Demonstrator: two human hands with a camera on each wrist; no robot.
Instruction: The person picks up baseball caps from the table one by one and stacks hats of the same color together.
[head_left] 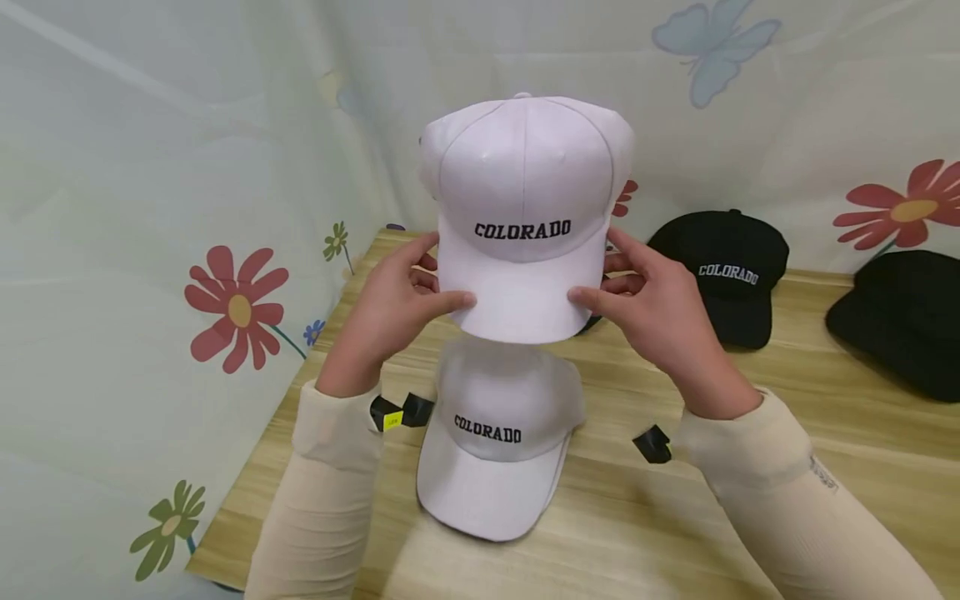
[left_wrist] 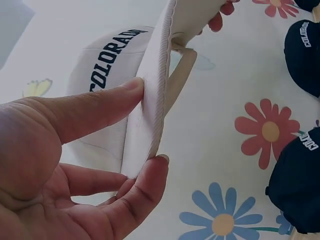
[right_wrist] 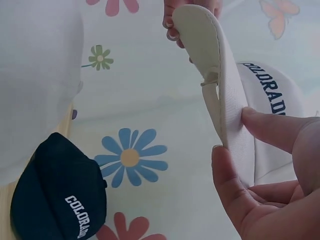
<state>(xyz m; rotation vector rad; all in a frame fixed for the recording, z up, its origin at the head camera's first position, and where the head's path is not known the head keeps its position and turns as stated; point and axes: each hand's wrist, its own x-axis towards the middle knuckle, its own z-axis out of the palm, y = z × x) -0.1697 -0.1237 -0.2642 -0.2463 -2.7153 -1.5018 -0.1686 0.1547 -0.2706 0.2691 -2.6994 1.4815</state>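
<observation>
Fingers: left hand (head_left: 397, 296) and right hand (head_left: 660, 304) pinch the white COLORADO baseball cap (head_left: 525, 167) by its brim (head_left: 521, 308), thumbs on top, at about 8 and 4 o'clock.
Raised cap: held above the wood-grain table (head_left: 607, 525), brim pointing to 6 o'clock.
Lower white COLORADO cap (head_left: 495, 450): resting on the table at 6 o'clock from the raised one.
Black COLORADO cap (head_left: 723, 246): on the table, between 3 and 4 o'clock.

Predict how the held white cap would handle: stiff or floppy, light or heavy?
The held white cap is probably light: left hand and right hand pinch its brim. That brim seems stiff, keeping its curve; the seamed fabric crown might dent if pushed.
</observation>
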